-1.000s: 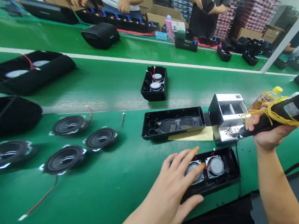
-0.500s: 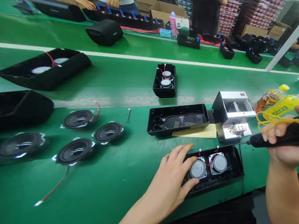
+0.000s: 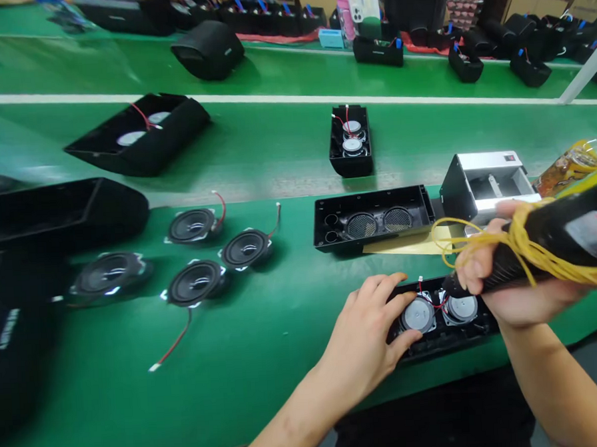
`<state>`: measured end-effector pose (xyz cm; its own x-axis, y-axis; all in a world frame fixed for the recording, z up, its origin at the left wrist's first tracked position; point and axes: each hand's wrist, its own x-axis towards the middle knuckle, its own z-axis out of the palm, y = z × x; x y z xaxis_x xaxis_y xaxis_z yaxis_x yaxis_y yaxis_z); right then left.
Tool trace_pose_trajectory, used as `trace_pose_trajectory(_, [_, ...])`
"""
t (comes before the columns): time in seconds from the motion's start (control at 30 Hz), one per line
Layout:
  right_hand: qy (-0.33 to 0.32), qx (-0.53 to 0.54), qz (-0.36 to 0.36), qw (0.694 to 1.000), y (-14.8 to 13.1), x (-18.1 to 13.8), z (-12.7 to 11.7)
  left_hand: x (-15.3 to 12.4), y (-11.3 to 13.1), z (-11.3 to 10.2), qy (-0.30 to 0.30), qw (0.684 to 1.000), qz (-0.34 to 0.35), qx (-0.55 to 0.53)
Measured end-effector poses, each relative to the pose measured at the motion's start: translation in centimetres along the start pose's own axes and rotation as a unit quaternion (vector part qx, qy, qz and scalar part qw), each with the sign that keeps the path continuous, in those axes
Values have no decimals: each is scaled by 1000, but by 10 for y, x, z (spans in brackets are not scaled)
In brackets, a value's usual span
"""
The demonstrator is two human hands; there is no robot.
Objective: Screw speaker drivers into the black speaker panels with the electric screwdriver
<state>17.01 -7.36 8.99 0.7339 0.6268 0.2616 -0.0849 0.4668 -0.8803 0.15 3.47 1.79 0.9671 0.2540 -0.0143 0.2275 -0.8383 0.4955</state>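
A black speaker housing (image 3: 452, 344) lies at the front of the bench with two round drivers inside, a left driver (image 3: 418, 314) and a right driver (image 3: 462, 309), backs up, with thin red wires. Curled over the housing's left end is my left hand (image 3: 364, 337), fingertips and thumb beside the left driver. My right hand (image 3: 527, 303) grips a black electric screwdriver (image 3: 595, 204) wrapped in yellow cord. Its nose points left, above the far edge of the housing near the right driver; the bit's tip cannot be made out.
Another housing (image 3: 379, 236) with two grilles sits just behind, beside a silver-and-black machine (image 3: 491, 180) and a bottle (image 3: 570, 166). Several loose drivers (image 3: 196, 282) lie left. Farther back are a housing with drivers (image 3: 352, 160) and a larger black shell (image 3: 149, 141).
My right hand has brought the screwdriver left, from beside the housing to over it. My left hand stays on the housing. The view has shifted, and a dark shell shows at the lower left.
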Motion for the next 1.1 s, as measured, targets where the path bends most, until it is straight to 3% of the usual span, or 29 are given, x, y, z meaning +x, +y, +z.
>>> trace_pose_trajectory(0.17, [-2, 8, -9, 1000, 27, 1, 0, 0, 0, 1, 2, 1000, 5, 1])
trace_pose_trajectory(0.43, [-29, 4, -6, 1000, 45, 6, -4, -1, -7, 4, 12, 1000, 18, 12])
trace_pose_trajectory(1.1, [-120, 14, -57, 991, 63, 2, -14, -1, -8, 4, 18, 999, 26, 13])
